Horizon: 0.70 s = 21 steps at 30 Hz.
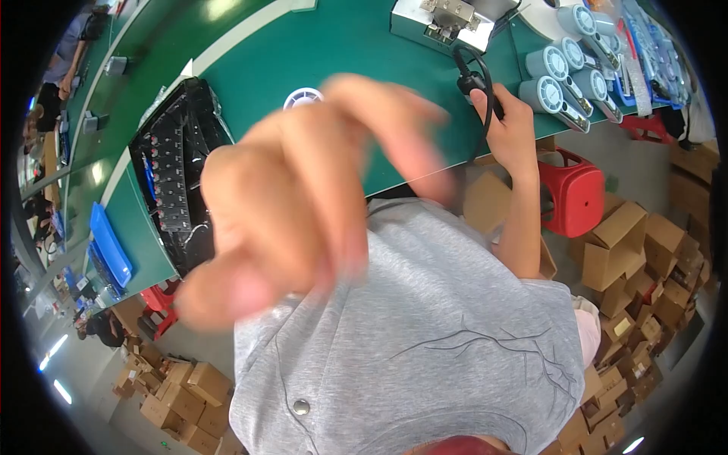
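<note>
Very close to the camera hovers my left hand, large and blurred by motion. Its fingers are bent but spread apart, and nothing shows in them. Just behind it, a white spoked round part lies partly hidden on the green table. My right hand is closed around a black handle-shaped piece with a thick black cable, over the table's near edge. The cable loops beside a silver metal box-shaped fixture with a clamp-like top. What the black piece is, I cannot make out.
Several light-blue round-headed devices with shiny handles lie at the right. A black tray of dark parts sits at the left, near a blue bin. A red stool and cardboard boxes stand on the floor.
</note>
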Each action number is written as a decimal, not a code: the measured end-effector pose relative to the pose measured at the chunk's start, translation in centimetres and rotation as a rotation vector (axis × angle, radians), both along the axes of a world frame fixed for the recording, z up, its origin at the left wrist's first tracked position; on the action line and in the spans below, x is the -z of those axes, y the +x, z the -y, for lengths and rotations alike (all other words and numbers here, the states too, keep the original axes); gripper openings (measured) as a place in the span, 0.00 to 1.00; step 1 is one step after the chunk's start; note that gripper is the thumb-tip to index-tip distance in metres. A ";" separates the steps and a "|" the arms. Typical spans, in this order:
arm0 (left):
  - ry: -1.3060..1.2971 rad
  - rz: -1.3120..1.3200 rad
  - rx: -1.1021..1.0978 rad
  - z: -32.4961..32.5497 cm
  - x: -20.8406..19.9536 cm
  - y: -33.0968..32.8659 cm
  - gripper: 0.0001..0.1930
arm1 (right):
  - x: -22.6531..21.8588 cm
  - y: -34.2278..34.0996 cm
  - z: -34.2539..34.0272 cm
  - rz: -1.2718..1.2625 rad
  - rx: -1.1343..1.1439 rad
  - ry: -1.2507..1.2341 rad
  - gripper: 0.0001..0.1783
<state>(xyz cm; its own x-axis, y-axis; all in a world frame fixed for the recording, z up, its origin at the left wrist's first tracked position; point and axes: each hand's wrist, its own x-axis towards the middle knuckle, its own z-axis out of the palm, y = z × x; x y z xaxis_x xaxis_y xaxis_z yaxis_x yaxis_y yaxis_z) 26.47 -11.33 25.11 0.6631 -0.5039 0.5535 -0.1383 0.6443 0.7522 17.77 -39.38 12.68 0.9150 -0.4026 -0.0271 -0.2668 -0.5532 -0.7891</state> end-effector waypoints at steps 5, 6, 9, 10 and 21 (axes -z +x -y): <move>0.861 0.411 -0.846 -2.1 6.1 0.3 0.14 | -0.2 0.1 0.0 0.015 -0.018 -0.031 0.24; 0.996 0.481 -0.870 -2.4 7.2 0.1 0.16 | -0.2 0.1 0.1 -0.004 -0.015 -0.016 0.25; 1.220 0.559 -0.805 -3.0 9.5 -0.5 0.23 | -0.1 0.2 0.2 -0.014 -0.018 -0.004 0.27; 1.230 0.563 -0.782 -2.9 10.0 -0.6 0.24 | -0.1 0.2 0.2 -0.005 -0.020 -0.006 0.28; 1.247 0.560 -0.731 -1.7 11.5 0.7 0.20 | -0.5 0.2 0.2 -0.010 -0.012 0.018 0.26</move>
<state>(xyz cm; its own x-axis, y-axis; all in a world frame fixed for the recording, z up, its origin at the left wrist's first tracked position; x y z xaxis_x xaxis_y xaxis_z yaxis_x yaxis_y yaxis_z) 27.22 -9.63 13.58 0.8205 -0.4885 0.2968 -0.5700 -0.6607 0.4884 17.93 -39.54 13.18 0.9194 -0.3909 -0.0436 -0.2685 -0.5426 -0.7960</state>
